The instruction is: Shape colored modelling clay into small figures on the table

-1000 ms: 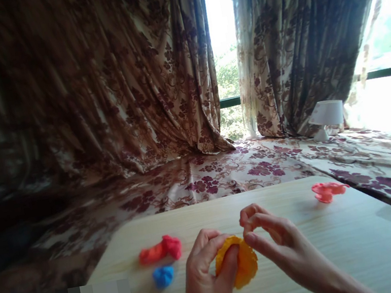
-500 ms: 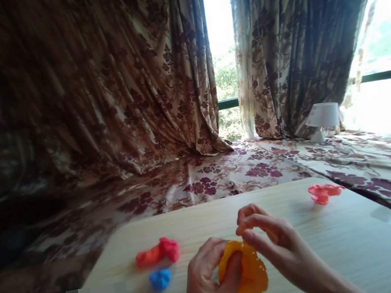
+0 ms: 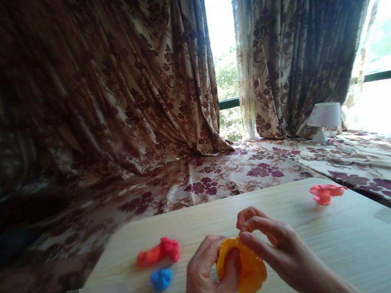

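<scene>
A flattened, cup-like piece of yellow modelling clay (image 3: 252, 272) with a ragged rim is held above the table. My left hand (image 3: 211, 276) grips it, the thumb pressed into its inner face and the fingers behind. At its upper edge, the thumb and index finger of my right hand (image 3: 271, 239) pinch the rim, while the other fingers curl above. To the left on the table lies a red and orange lump of clay (image 3: 159, 252), with a small blue lump of clay (image 3: 161, 279) just in front of it.
A thin, crumpled coral-pink clay piece (image 3: 326, 193) sits near the far right corner of the pale wooden table (image 3: 346, 241). Beyond the table spreads a floral cloth (image 3: 222, 172), with a white lamp (image 3: 324, 117) at the right. Patterned curtains (image 3: 149, 74) hang behind.
My right thumb and index finger have come closer together on the yellow clay's upper rim. The yellow clay has tilted slightly and risen a little. The lumps on the table stay put.
</scene>
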### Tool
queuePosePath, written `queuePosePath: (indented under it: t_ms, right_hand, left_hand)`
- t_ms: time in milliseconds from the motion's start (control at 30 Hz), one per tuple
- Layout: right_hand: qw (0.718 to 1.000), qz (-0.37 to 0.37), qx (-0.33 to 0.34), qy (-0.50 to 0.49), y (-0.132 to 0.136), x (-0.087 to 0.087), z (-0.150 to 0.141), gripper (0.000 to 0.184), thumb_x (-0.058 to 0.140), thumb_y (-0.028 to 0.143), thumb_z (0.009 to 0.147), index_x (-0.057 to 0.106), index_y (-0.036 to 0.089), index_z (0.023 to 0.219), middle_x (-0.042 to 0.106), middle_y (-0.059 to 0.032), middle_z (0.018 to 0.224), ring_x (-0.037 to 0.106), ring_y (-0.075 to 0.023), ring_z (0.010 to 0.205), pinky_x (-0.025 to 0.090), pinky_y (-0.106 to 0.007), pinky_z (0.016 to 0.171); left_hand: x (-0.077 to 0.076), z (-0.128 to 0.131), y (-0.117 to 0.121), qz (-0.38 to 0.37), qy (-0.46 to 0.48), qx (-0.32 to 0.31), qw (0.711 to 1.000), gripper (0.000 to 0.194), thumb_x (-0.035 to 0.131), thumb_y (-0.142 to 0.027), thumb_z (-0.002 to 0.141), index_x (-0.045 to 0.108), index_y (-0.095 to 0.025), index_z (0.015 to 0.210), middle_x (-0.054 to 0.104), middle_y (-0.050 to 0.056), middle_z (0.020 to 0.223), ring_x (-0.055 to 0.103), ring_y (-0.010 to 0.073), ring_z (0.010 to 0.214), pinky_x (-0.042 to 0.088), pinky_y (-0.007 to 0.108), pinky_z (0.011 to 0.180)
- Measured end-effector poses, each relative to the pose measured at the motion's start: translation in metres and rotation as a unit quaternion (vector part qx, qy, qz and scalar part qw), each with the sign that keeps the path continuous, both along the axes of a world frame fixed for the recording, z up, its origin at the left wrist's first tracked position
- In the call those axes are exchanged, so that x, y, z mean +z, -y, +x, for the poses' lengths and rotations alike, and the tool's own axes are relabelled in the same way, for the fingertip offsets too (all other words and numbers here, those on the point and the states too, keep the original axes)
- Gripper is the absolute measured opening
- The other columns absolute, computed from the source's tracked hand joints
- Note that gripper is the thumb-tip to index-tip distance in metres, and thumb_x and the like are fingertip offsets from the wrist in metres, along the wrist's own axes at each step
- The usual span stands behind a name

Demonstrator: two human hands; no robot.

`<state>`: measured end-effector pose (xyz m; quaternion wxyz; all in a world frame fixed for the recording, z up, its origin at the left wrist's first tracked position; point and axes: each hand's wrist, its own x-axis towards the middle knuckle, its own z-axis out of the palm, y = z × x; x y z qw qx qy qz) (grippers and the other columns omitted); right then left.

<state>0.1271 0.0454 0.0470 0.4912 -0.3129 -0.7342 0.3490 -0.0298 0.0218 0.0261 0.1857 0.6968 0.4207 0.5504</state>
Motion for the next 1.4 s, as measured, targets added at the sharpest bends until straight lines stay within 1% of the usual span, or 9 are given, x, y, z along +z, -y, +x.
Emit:
queuePosePath:
  t_ms: [167,267,367,667,967,1067,1200,1300,1400]
  right_hand:
    - [1.0,0.017,-0.006,-0.004,-0.0011,-0.0019,-0.0022,0.019,0.051,0.029,0.09,0.057,0.018,0.076,0.054,-0.0043,0.086,0.054,-0.016,0.082,0.044,-0.026,0.075]
    - [1.0,0.017,-0.003,-0.007,-0.0015,-0.0019,-0.0025,0.019,0.052,0.027,0.09,0.058,0.018,0.075,0.054,-0.0041,0.085,0.054,-0.0159,0.081,0.044,-0.026,0.073]
    - [1.0,0.015,-0.001,-0.011,-0.0014,-0.0026,-0.0025,0.018,0.053,0.025,0.089,0.058,0.017,0.074,0.053,-0.0038,0.085,0.054,-0.0159,0.082,0.044,-0.026,0.075]
    - [1.0,-0.005,0.015,0.003,0.0012,0.0,-0.0015,0.02,0.052,0.025,0.089,0.058,0.017,0.072,0.054,-0.0044,0.085,0.054,-0.0163,0.082,0.045,-0.026,0.074]
    - [1.0,0.006,-0.023,0.01,0.002,-0.001,-0.0021,0.019,0.06,0.031,0.084,0.064,0.018,0.071,0.053,-0.0046,0.092,0.054,-0.0168,0.09,0.044,-0.026,0.081]
    - [1.0,-0.011,-0.008,0.011,0.0022,-0.0001,-0.0012,0.024,0.058,0.033,0.087,0.065,0.017,0.069,0.053,-0.0044,0.091,0.054,-0.0158,0.086,0.045,-0.024,0.075]
    - [1.0,-0.018,-0.001,0.014,0.0012,0.0022,0.0014,0.031,0.046,0.034,0.093,0.066,0.018,0.076,0.053,-0.0046,0.09,0.054,-0.015,0.084,0.044,-0.024,0.074]
    - [1.0,-0.004,-0.018,0.014,0.0,0.0026,0.0026,0.021,0.05,0.033,0.091,0.064,0.018,0.084,0.055,-0.005,0.092,0.053,-0.017,0.09,0.043,-0.027,0.081]
    - [1.0,0.0,-0.015,0.021,-0.0002,0.0018,0.0019,0.017,0.054,0.03,0.088,0.062,0.018,0.079,0.055,-0.0048,0.089,0.053,-0.0173,0.086,0.044,-0.028,0.078]
  left_hand:
    - [-0.0013,-0.0037,-0.0004,0.035,-0.019,0.038,0.998,0.019,0.057,-0.021,0.082,0.065,-0.023,0.098,0.068,0.005,0.097,0.063,0.0188,0.092,0.053,0.03,0.081]
    - [-0.0035,-0.0079,-0.0034,0.084,-0.058,0.072,0.992,0.02,0.058,-0.018,0.08,0.067,-0.025,0.097,0.066,0.005,0.103,0.059,0.0206,0.1,0.05,0.036,0.088]
    - [-0.0048,-0.0098,-0.0059,0.097,-0.062,0.073,0.991,0.015,0.058,-0.016,0.08,0.067,-0.024,0.088,0.066,0.004,0.096,0.059,0.0191,0.098,0.05,0.034,0.087]
    - [0.0007,-0.0069,-0.0052,0.043,-0.062,0.03,0.997,0.013,0.053,-0.016,0.082,0.064,-0.021,0.078,0.065,0.002,0.076,0.06,0.0174,0.079,0.052,0.029,0.072]
    - [0.0022,-0.0045,-0.001,0.02,-0.049,0.013,0.999,0.011,0.055,-0.017,0.082,0.063,-0.021,0.076,0.063,0.0,0.074,0.06,0.015,0.075,0.05,0.026,0.07]
    - [0.003,-0.0043,-0.0013,0.019,-0.05,0.007,0.999,0.01,0.057,-0.019,0.081,0.062,-0.021,0.073,0.062,-0.001,0.073,0.059,0.0141,0.074,0.049,0.025,0.07]
    - [0.0048,-0.0057,0.0003,0.029,-0.042,0.037,0.998,0.01,0.056,-0.018,0.082,0.06,-0.022,0.074,0.062,-0.002,0.072,0.059,0.0131,0.072,0.048,0.023,0.068]
    - [0.0042,-0.0079,0.0005,0.036,-0.009,0.075,0.996,0.008,0.057,-0.02,0.082,0.062,-0.022,0.077,0.063,-0.003,0.074,0.06,0.0132,0.073,0.047,0.023,0.07]
    - [0.0011,-0.009,-0.001,0.029,0.027,0.09,0.995,0.005,0.059,-0.024,0.081,0.064,-0.022,0.08,0.066,-0.002,0.077,0.061,0.0135,0.076,0.048,0.022,0.071]
